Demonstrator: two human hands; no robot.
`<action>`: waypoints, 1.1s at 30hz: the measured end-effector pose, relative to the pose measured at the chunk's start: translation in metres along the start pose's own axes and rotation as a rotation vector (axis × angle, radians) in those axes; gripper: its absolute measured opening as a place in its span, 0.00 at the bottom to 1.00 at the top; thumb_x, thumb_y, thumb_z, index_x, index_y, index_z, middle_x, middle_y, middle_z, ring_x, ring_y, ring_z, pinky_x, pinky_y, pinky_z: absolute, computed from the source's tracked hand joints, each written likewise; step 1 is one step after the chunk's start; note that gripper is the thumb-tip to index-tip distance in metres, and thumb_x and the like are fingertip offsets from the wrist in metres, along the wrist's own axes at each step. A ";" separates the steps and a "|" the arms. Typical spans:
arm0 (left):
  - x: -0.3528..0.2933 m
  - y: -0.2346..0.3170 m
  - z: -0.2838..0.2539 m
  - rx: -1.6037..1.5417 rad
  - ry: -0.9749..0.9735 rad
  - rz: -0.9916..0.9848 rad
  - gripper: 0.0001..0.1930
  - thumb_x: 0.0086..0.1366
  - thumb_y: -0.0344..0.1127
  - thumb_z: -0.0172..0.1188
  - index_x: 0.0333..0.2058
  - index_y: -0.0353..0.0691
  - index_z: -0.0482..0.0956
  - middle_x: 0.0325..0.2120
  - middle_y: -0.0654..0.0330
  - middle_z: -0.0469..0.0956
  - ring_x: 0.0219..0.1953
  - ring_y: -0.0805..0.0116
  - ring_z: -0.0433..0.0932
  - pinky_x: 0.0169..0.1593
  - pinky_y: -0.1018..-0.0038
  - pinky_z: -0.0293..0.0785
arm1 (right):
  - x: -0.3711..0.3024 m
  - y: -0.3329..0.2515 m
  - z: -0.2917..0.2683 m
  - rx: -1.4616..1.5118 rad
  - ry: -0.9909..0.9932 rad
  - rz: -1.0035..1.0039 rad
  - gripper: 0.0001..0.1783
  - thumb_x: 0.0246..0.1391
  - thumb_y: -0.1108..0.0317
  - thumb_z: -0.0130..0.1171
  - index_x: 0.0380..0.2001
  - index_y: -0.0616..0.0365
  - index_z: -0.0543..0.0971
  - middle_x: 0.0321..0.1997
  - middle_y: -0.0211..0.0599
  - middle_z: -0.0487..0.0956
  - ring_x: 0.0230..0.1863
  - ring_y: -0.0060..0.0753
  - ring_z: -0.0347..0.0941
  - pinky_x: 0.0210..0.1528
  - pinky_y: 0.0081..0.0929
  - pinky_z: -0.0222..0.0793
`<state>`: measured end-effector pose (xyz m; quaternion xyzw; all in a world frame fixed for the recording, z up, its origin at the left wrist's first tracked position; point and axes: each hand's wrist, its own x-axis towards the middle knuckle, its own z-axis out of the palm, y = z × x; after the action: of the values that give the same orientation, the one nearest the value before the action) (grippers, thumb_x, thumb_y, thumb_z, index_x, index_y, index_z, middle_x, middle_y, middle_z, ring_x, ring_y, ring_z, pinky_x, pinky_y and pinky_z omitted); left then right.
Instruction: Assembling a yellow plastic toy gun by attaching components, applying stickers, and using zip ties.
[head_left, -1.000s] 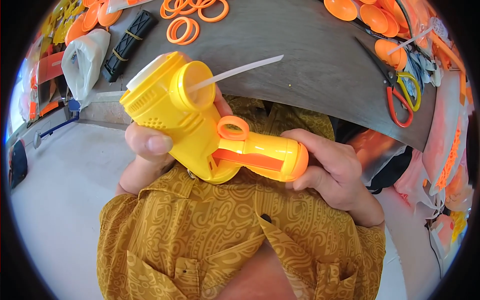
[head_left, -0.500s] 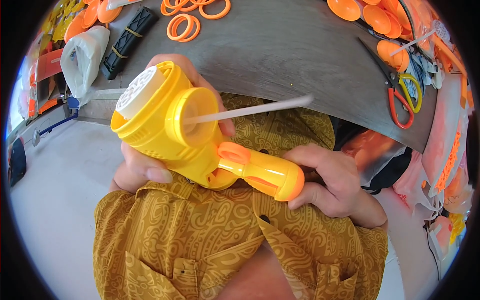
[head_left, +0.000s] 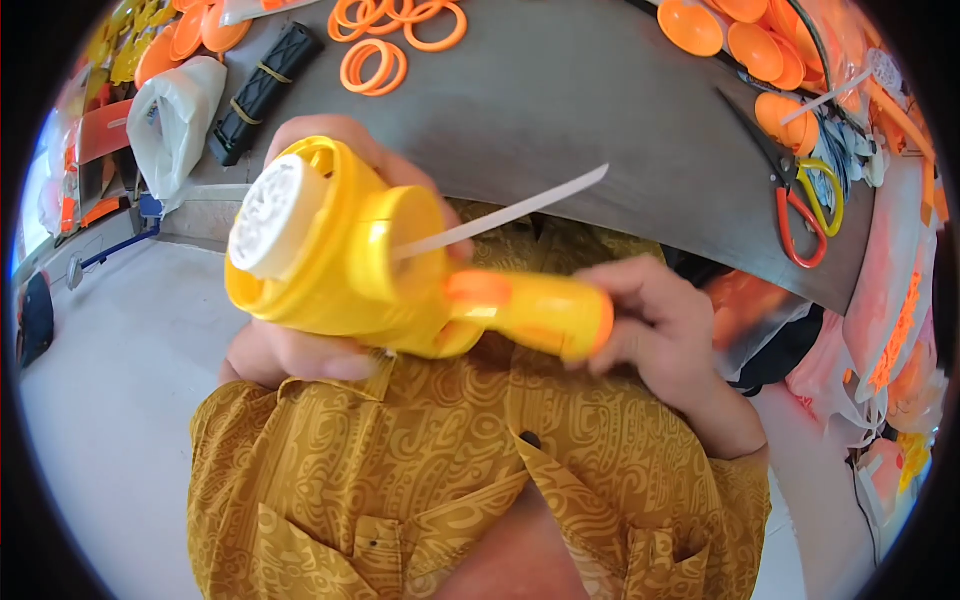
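Fingers [head_left: 345,362] of the left hand [head_left: 300,350] grip the yellow device [head_left: 345,270] before the chest, thumb along its near side, others around the far side. The right hand [head_left: 665,312] clasps its blurred handle [head_left: 545,312] end. Beyond, orange rings [head_left: 436,46] and scissors [head_left: 785,165] lie on the tabletop [head_left: 600,110].

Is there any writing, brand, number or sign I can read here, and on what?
No readable text anywhere.
Yellow plastic device between left hand and right hand: blurred, no legible lettering.
White round part in its end: patterned, too blurred.
Pinkish bag, far right: reddish marks, too small.
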<state>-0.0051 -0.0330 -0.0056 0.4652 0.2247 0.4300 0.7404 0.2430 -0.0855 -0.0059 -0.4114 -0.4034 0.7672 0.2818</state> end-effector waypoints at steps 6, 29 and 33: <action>0.021 -0.011 0.005 -0.014 0.274 0.080 0.41 0.30 0.43 0.66 0.44 0.34 0.55 0.30 0.47 0.70 0.30 0.54 0.75 0.29 0.68 0.75 | 0.010 0.002 -0.009 -0.356 0.149 -0.296 0.19 0.49 0.76 0.50 0.46 0.68 0.65 0.37 0.41 0.73 0.29 0.26 0.73 0.33 0.20 0.70; -0.001 -0.014 0.003 -0.260 0.412 0.039 0.35 0.31 0.29 0.61 0.45 0.35 0.59 0.33 0.48 0.71 0.32 0.55 0.75 0.36 0.63 0.75 | 0.142 -0.048 -0.020 -1.556 0.555 -0.686 0.07 0.44 0.72 0.55 0.27 0.59 0.69 0.29 0.39 0.67 0.27 0.44 0.69 0.26 0.35 0.65; -0.002 -0.016 -0.001 -0.248 0.438 0.020 0.36 0.31 0.28 0.61 0.44 0.35 0.59 0.33 0.48 0.71 0.31 0.55 0.75 0.36 0.63 0.75 | 0.130 -0.044 -0.019 -1.544 0.428 -0.691 0.07 0.44 0.73 0.55 0.27 0.59 0.69 0.30 0.39 0.67 0.28 0.44 0.69 0.28 0.34 0.65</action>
<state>0.0000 -0.0380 -0.0201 0.2685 0.3208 0.5521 0.7213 0.1982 0.0434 -0.0272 -0.4774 -0.8512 0.0570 0.2106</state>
